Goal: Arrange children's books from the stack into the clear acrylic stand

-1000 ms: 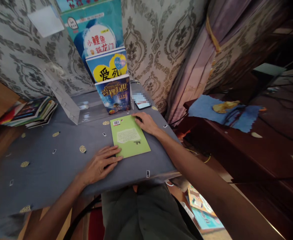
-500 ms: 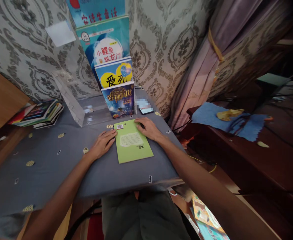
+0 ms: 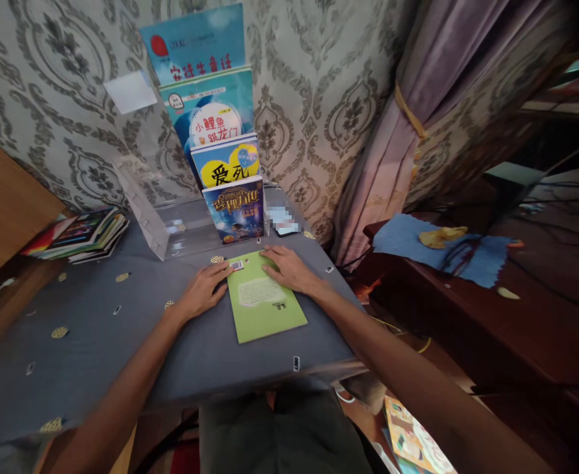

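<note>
A green book (image 3: 269, 319) lies flat on the cloth-covered table, with a barcode in its upper left corner and a pale text block in the middle. My left hand (image 3: 204, 289) rests at the book's upper left edge, its fingers stretched out and the tips touching the cover near the barcode. Across the upper right part of the book lies my right hand (image 3: 289, 268), fingers extended over the cover. Neither hand grips the book. Beyond it, a clear acrylic stand (image 3: 190, 240) holds several upright books, a dark blue one (image 3: 236, 214) at the front.
Left of the stand is a pile of books (image 3: 79, 234). A phone (image 3: 284, 224) lies right of the stand. On the right, a dark red surface bears a blue cloth (image 3: 398, 243). More books (image 3: 412, 434) are low down beside the table, near a tied curtain (image 3: 383, 151).
The view has tilted up slightly, so the stand and table sit lower in the picture. My left fingertips reach a little further onto the green book's corner. The book still lies flat.
</note>
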Available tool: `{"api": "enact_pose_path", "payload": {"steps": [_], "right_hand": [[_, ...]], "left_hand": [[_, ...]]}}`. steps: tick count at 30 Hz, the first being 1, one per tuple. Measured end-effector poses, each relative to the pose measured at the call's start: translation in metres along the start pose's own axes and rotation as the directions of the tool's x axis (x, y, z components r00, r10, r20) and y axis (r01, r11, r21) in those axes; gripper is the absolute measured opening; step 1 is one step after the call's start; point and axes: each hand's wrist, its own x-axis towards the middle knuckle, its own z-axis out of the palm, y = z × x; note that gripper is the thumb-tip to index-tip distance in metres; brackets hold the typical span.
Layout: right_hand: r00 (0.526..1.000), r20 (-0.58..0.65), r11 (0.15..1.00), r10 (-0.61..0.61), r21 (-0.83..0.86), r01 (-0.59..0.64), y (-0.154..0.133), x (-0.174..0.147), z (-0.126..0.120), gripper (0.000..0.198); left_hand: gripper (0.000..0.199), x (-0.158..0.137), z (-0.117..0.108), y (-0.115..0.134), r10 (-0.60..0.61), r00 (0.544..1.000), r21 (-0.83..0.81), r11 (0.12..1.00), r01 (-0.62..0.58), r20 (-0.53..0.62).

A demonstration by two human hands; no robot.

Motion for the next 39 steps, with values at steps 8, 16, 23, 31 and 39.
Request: {"api": "enact_pose_path", "payload": {"steps": [8, 16, 23, 31, 39], "right_hand": [[0.998, -0.026, 0.998, -0.048, -0.034, 0.048, -0.024, -0.056, -0.002, 0.043], [0.998, 0.008, 0.998, -0.054, -0.041, 0.055, -0.049, -0.112, -0.006, 0.048], [0.972, 0.019, 0.969, -0.234, 0.090, 0.231, -0.035, -0.173, -0.013, 0.055], [0.951, 0.089, 0.949, -0.295, 0.140, 0.282, -0.026, -0.202, -0.016, 0.063], [0.968, 0.019, 0.915, -0.249, 0.333, 0.229, -0.043, -0.185, -0.040, 0.047]], "left_hand": [[0.057, -0.048, -0.015, 0.051, 0.010, 0.991, 0.044, 0.999, -0.016, 0.130], [0.105, -0.082, -0.024, 0.084, 0.035, 0.944, 0.010, 0.999, -0.040, 0.327], [0.122, -0.100, -0.001, 0.111, -0.042, 0.960, 0.090, 0.996, 0.018, 0.275], [0.101, -0.105, 0.023, 0.119, -0.069, 0.993, 0.178, 0.983, 0.051, 0.099], [0.073, -0.103, -0.003, 0.111, -0.111, 0.992, -0.089, 0.989, 0.117, 0.066]]}}
